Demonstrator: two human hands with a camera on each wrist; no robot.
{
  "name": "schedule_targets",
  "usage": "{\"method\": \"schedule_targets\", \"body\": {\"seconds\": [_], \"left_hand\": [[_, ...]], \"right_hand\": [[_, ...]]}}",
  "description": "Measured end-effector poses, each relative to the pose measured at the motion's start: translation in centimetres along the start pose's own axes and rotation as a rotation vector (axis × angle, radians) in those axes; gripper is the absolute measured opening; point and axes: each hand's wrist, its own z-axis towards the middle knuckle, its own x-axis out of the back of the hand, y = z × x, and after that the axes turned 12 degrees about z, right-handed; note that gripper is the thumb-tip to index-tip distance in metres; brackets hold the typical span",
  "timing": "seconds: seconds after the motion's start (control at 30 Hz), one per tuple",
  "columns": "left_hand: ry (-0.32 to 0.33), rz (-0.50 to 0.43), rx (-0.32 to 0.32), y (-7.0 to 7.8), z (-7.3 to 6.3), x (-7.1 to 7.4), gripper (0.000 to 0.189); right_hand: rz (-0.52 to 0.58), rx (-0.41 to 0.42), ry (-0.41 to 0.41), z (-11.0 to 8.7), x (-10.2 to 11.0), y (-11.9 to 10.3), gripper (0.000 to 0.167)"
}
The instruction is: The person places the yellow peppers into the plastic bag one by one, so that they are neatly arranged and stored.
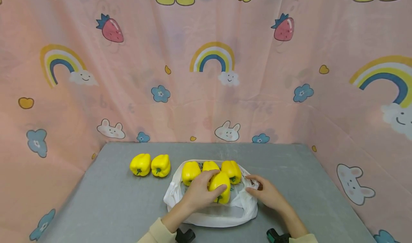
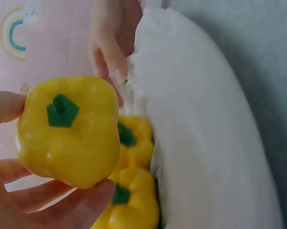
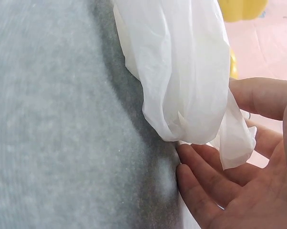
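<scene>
Yellow and shiny, one bell pepper (image 1: pixel 222 183) was held in the left hand (image 1: pixel 200 193) in the head view, and the thumb and fingers were spread about as wide as the pepper itself. This pepper was over the opening of a white plastic bag (image 1: pixel 225 221), and just beyond the grip sat three more peppers (image 1: pixel 231 171) inside the bag. To the left of the grip, well apart from it, two loose peppers (image 1: pixel 161 166) sat side by side on the grey table (image 1: pixel 106 203). To the right of it, the right hand (image 1: pixel 266 193) was at the edge of the bag. Far behind both hands hung a pink printed cloth (image 1: pixel 251 100). In the left wrist view, the held pepper showed its green stem (image 2: pixel 61 112), and the hand touched it from two sides; beside this grip, two of the bagged peppers were visible. In the right wrist view, the plastic fell in folds next to the right hand, and a loose flap (image 3: pixel 236 143) was between thumb and fingers. The thumb's end was partly hidden, so I could not tell whether this hand pinched the bag or only touched it.
</scene>
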Motion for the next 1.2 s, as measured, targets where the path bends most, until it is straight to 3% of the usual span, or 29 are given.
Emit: {"method": "schedule_targets", "body": {"seconds": [0.27,0.7,1.03,1.2], "left_hand": [[-0.061,0.075,0.000,0.8,0.1,-2.4,0.065],[-0.052,0.040,0.034,1.3,0.4,-5.0,0.059],[-0.020,0.067,0.097,1.4,0.6,-5.5,0.065],[-0.021,0.072,0.078,1.5,0.6,-5.3,0.067]], "right_hand": [[0.018,0.032,-0.027,-0.2,0.2,0.0,0.049],[0.003,0.022,-0.023,0.0,0.2,0.0,0.050],[0.010,0.036,-0.034,0.0,0.1,0.3,0.049],[0.042,0.041,-0.040,-0.2,0.2,0.0,0.050]]}}
